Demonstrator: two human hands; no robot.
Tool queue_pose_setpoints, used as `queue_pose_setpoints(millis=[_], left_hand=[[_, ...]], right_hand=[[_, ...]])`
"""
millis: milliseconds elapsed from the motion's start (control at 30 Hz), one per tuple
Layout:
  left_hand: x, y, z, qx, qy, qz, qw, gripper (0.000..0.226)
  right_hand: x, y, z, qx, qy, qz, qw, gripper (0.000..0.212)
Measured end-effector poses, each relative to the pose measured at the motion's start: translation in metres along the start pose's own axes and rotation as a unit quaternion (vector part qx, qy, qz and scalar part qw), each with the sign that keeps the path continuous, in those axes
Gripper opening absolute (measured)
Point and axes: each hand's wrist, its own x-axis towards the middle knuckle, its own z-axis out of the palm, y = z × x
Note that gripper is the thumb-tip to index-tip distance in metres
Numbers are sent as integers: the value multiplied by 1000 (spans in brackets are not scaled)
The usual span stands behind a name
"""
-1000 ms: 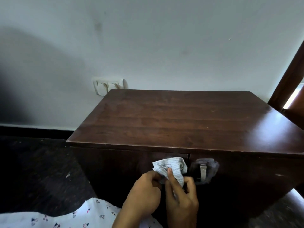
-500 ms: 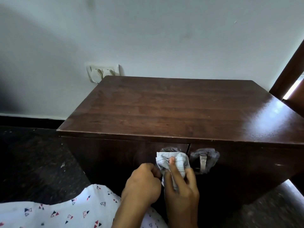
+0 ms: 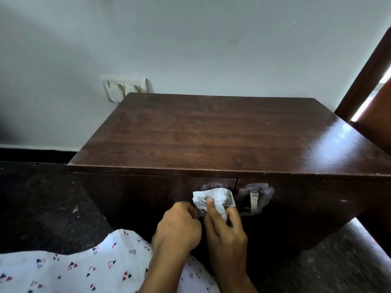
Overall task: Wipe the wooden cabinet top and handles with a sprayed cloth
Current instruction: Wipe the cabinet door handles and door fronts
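Note:
A dark wooden cabinet stands against the wall, its glossy top (image 3: pixel 211 136) bare. On its front, my right hand (image 3: pixel 226 233) grips a crumpled white checked cloth (image 3: pixel 215 199) and presses it over the left door's handle, which is hidden under the cloth. My left hand (image 3: pixel 177 227) is curled beside it and pinches the cloth's left edge. The right door's metal handle (image 3: pixel 253 200) hangs uncovered just right of the cloth, ringed by a dull worn patch.
A white wall socket (image 3: pixel 123 87) sits behind the cabinet's back left corner. A brown wooden frame (image 3: pixel 364 75) rises at the right. Dark speckled floor (image 3: pixel 42 208) lies to the left. My patterned white garment (image 3: pixel 84 269) fills the lower left.
The view has shifted to the right and tilted down. Both hands stay on the left handle, and the cloth has slid a little up over it.

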Motion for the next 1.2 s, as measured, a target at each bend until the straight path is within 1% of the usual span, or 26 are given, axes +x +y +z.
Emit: queue_pose_setpoints(millis=[67,200,333,400,467,567,633,700,733,833,900,967,1033,1133,1200], left_hand=[[-1,1,-1,2,2,-3,1000,22],[-2,2,1,12,9,1,1000,16],[-3,3,-1,23,6,-2,1000,17],[-3,4,-3,31,5,-3,999,15],[-3,4,-3,32,4,-8,999,13],[-4,4,-3,27,2,-10,1000,13],[-5,4,-4,25,-1,-10,1000,13],[-5,5,-4,26,-2,-10,1000,16],[-5,5,-4,27,-1,-10,1000,18],[-4,5,-3,27,-4,-9,1000,16],[-3,5,-3,28,-8,-6,1000,16],[-2,4,-2,29,-7,-4,1000,16],[-1,5,-3,24,-7,-5,1000,14],[-2,4,-2,22,-8,-10,1000,13],[-2,4,-2,23,-4,-9,1000,13]], right_hand=[[-13,4,1,24,-19,7,1000,27],[-38,11,-4,76,-21,15,997,30],[-32,8,-8,101,46,-4,994,30],[-15,8,-6,93,60,-15,994,31],[-5,13,-1,66,37,-32,997,30],[-17,27,5,33,-6,-56,998,26],[-27,34,7,14,-39,-42,998,22],[-30,39,7,14,-42,-7,999,22],[-33,42,5,20,-36,-10,999,21],[-48,43,-3,39,-27,-107,993,17],[-53,40,-9,48,-25,-140,989,19],[-44,35,-8,43,-13,-127,991,18],[-28,36,-2,15,1,-99,995,18],[-17,42,6,-20,-16,-74,997,19],[-19,43,9,-18,-32,-44,998,19]])
